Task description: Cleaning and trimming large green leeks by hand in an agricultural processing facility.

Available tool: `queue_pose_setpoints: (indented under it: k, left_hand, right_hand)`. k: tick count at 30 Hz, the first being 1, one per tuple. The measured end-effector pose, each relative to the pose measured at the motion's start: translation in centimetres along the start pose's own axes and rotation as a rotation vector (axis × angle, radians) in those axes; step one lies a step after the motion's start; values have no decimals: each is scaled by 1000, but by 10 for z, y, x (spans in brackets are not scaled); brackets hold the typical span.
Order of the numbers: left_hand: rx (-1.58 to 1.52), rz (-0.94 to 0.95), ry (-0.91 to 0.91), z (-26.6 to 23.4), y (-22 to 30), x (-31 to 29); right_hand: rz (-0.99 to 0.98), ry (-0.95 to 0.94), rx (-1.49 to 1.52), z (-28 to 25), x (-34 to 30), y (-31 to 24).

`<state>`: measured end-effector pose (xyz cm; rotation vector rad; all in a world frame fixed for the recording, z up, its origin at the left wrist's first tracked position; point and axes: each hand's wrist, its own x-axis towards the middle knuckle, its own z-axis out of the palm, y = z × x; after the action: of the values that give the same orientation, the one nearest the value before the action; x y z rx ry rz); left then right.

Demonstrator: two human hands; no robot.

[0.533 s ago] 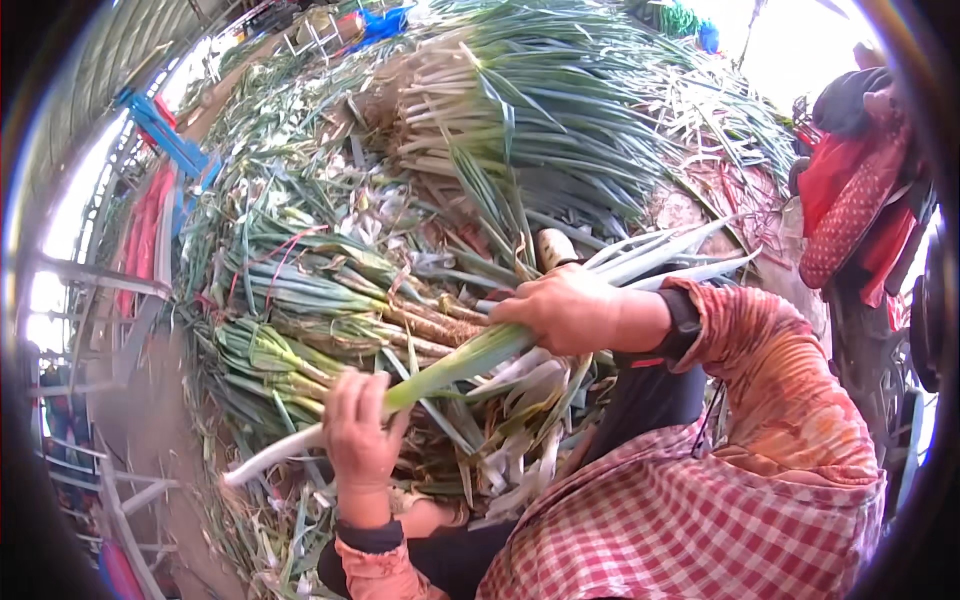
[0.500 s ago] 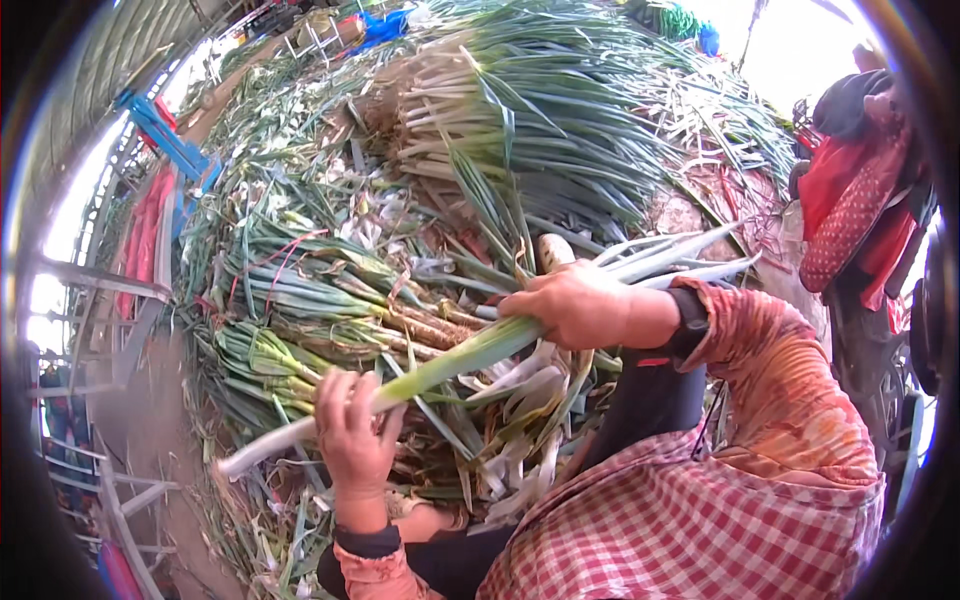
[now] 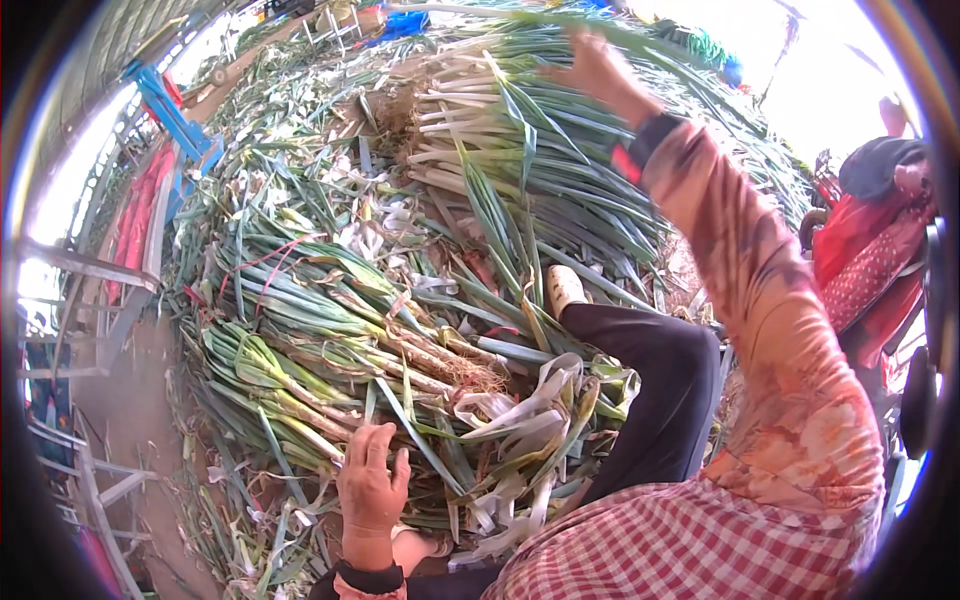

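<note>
My left hand is raised over the trimmings by the nearer bundle of leeks, holding nothing, its thumb apart from its lightly curled fingers. My right arm reaches far forward. Smeared by motion, my right hand is above the large heap of leeks, its thumb and fingers spread. Just beyond its fingertips a single leek with a long white stalk and blurred green leaves lies across the far end of the heap. Any contact between them is hard to make out.
Peeled leaves lie by my bent dark-trousered leg. At the left stand a blue metal frame and metal racks with red cloth. Red clothing hangs at the right. Leaf scraps cover much of the floor.
The leek held across both hands has left my left hand and travelled to the far heap with my right arm's forward swing. My left hand has dropped slightly.
</note>
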<state>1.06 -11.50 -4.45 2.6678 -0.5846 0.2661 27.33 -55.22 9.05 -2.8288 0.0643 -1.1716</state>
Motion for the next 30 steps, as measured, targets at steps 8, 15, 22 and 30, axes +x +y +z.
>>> queue_pose_setpoints:
  k: [8, 15, 22, 30]
  left_hand:
    - [-133, -78, -235, 2, 9, -17]
    - [-179, -115, -236, -22, 7, -42]
    - [-228, -212, -223, -27, 2, -69]
    - [-186, -222, -406, -40, 3, -99]
  right_hand:
    - [-13, -1048, 149, 132, -216, -48]
    - [-7, -1186, 454, 167, -305, -155]
    - [2, -1131, 367, 195, -370, -228]
    - [-87, -1099, 118, 225, -378, -248]
